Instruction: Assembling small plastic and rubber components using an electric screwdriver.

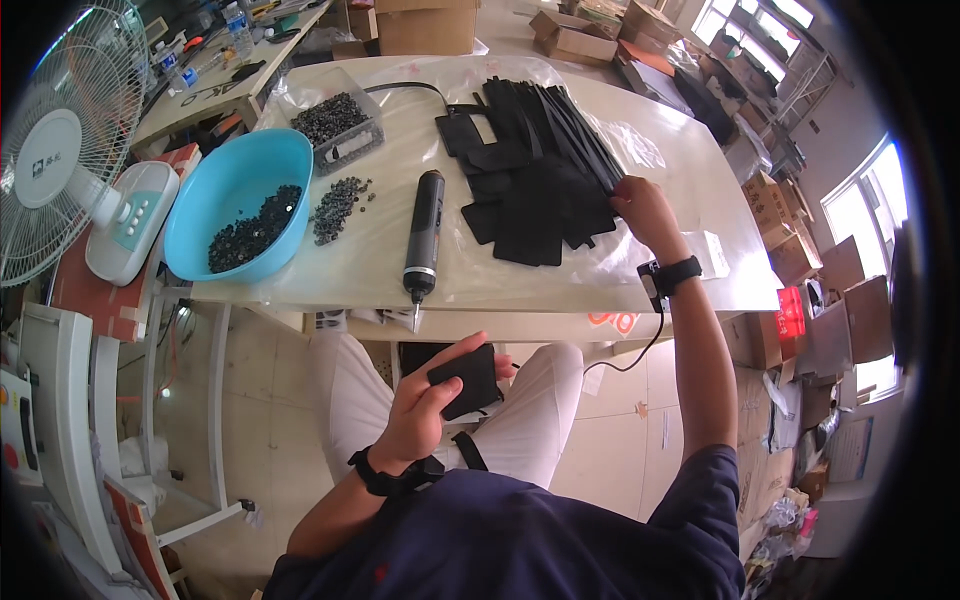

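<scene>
The left hand is held low over the lap, below the near edge of the counter, fingers and thumb curled around a small black pad — the thumb lies across its top face. A black band sits on that wrist. The right hand reaches out over the counter to the right side of a heap of black strips and flat black pieces; its fingers are bent down onto the heap's edge, touching it, though whether they pinch a piece cannot be told. The heap lies on a sheet of clear plastic.

Just left of the heap, a black electric screwdriver lies lengthwise, its tip hanging over the counter's near edge. Further left, a loose scatter of small dark parts sits beside a round light-blue bowl that holds more of the same. Behind them is a clear rectangular tray filled with dark parts.

A white fan stands at the far left. Brown cardboard boxes stand at the back — a large one behind the counter, smaller ones to its right — and more are stacked along the right. A small red tag-like thing sits below the counter's right corner, and a white slip lies near the right wrist.
</scene>
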`<state>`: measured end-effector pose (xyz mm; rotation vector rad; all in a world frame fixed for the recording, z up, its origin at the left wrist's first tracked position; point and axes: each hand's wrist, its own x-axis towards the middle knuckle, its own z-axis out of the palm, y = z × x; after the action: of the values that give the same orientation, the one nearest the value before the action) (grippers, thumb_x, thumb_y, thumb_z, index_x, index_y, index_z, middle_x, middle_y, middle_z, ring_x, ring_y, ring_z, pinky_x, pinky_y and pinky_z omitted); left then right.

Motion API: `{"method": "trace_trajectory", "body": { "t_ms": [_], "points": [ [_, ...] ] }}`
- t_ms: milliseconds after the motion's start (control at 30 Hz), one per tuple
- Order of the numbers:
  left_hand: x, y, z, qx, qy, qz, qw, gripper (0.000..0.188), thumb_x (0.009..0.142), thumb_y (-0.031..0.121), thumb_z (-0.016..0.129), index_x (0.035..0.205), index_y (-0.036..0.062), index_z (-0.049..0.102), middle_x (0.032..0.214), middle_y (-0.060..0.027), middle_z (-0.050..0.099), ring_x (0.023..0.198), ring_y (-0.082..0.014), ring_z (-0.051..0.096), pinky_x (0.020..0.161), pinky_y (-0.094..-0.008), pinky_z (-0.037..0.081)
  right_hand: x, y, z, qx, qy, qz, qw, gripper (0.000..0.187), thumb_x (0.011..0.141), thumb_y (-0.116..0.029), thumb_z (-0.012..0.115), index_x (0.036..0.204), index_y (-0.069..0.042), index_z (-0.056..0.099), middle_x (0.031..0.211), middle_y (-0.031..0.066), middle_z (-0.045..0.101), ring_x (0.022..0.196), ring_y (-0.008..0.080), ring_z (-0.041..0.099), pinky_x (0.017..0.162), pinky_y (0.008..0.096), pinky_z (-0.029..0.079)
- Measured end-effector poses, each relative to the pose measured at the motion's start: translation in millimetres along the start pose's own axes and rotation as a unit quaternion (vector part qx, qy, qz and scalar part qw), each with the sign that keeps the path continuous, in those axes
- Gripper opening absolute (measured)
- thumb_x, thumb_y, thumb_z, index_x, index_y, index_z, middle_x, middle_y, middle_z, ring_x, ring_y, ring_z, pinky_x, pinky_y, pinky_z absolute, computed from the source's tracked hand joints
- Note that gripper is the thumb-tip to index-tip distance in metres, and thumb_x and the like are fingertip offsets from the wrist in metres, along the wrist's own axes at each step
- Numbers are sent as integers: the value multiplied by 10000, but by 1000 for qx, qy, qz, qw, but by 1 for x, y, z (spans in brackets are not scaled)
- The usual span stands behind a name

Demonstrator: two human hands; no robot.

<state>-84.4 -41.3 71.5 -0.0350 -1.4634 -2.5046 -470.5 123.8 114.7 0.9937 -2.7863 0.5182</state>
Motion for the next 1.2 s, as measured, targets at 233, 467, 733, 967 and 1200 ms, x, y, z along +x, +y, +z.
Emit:
{"method": "trace_trajectory", "body": {
  "t_ms": [233,467,733,967,1200],
  "points": [
    [-7,-7,-16,-10,20,-45,999,571,1044,273,411,1552,18,344,1150,-81,526,998,-178,522,971,-323,415,-45,-13,-34,347,-41,153,924,175,915,-130,618,999,21,649,799,31,638,733,127,641,624,268,551],
    [-7,-7,9,334,14,49,941,609,880,149,686,1432,14,466,1184,-122,557,1041,-223,521,963,-308,407,-195,-118,-26,669,-72,202,712,109,952,-60,595,1049,-12,583,864,42,624,752,121,665,586,258,566],
    [-29,-11,24,407,-28,93,908,507,828,27,762,1304,26,587,1018,-69,556,909,-178,558,835,-281,445,-270,-176,12,729,-82,244,634,79,935,-51,620,986,-21,567,756,13,607,654,69,550,552,226,437],
    [-55,-10,26,409,-21,72,910,502,824,34,770,1298,34,605,969,-70,561,873,-180,562,808,-278,454,-299,-180,21,772,-127,260,565,103,938,-49,625,1031,-35,584,830,9,624,661,64,560,569,224,476],
    [-74,-6,27,445,8,91,891,491,831,54,775,1298,30,623,944,-62,586,854,-174,564,790,-276,458,-307,-183,24,807,-200,258,493,96,947,-68,631,1029,-45,586,837,-1,620,685,63,571,580,232,491]
  ]
}}
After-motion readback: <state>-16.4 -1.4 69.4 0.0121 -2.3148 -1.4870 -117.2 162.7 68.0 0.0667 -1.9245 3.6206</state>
